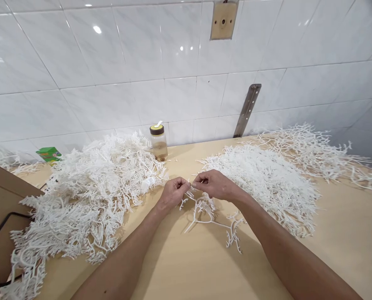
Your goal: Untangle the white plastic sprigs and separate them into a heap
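My left hand [175, 192] and my right hand [213, 184] meet over the middle of the table, both with thumb and finger pinched. Between them they grip the tip of a white branching sprig [201, 206], which looks like a plastic plant stem or coral piece. Its forked stalks hang down and spread over the wood towards me. The exact spot under the fingertips is too small to make out. Close to the left hand rises a big heap of frilly white sprigs [101, 183]. Beyond the right wrist lies a second, flatter pile of white sprigs [267, 179].
A jar with a yellow-and-dark lid [159, 143] stands by the tiled wall [136, 50]. Bare thin branches [317, 150] lie at the back right. A metal bracket [247, 109] leans on the wall. At left are a green box [49, 154] and a brown cardboard panel [4, 208].
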### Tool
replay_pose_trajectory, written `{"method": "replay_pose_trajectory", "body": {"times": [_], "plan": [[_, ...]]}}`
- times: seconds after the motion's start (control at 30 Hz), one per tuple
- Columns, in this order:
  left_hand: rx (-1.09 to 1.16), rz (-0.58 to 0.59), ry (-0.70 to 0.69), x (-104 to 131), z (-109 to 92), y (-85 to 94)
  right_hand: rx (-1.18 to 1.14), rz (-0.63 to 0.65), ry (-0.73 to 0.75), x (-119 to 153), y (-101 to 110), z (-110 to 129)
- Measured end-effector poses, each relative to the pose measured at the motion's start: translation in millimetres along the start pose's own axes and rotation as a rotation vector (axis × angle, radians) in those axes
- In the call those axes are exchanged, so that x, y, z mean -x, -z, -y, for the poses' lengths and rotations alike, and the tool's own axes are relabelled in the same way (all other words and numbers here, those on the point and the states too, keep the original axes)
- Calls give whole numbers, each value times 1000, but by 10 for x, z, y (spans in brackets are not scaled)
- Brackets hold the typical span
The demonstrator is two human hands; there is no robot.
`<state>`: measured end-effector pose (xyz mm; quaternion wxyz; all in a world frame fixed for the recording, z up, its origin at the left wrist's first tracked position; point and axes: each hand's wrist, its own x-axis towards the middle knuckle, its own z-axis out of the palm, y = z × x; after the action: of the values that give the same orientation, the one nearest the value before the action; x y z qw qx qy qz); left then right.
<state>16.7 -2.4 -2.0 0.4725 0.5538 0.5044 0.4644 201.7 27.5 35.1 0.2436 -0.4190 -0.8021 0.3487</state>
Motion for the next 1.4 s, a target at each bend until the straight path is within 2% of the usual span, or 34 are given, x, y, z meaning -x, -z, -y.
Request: {"method": "replay_pose_trajectory", "body": {"times": [0.27,0.53,0.63,0.77,0.83,0.97,1.1,1.17,1.27,1.4], "plan": [[4,-13,7,8,25,-21,183,-76,55,-18,-68,69],[-11,-26,-48,-20,83,-23,219,-112,-24,-45,-121,72],[-64,-72,-83,-6,89,-33,273,-124,-15,-56,-194,78],[-35,-183,-127,3,73,-24,449,-276,-161,-91,-264,35],[27,-198,-107,-12,81,-8,474,-374,-198,-113,-250,-34],[110,-140,-58,-52,115,16,438,-544,-141,-135,-163,-171],[143,-134,-68,-57,113,12,446,-659,-40,-102,-113,-153],[149,-137,-69,-50,95,6,388,-622,87,-78,-122,-91],[156,-147,-65,-38,59,2,281,-451,264,-54,-162,1],[217,-145,-23,-28,22,7,276,-326,265,-41,-201,42]]}}
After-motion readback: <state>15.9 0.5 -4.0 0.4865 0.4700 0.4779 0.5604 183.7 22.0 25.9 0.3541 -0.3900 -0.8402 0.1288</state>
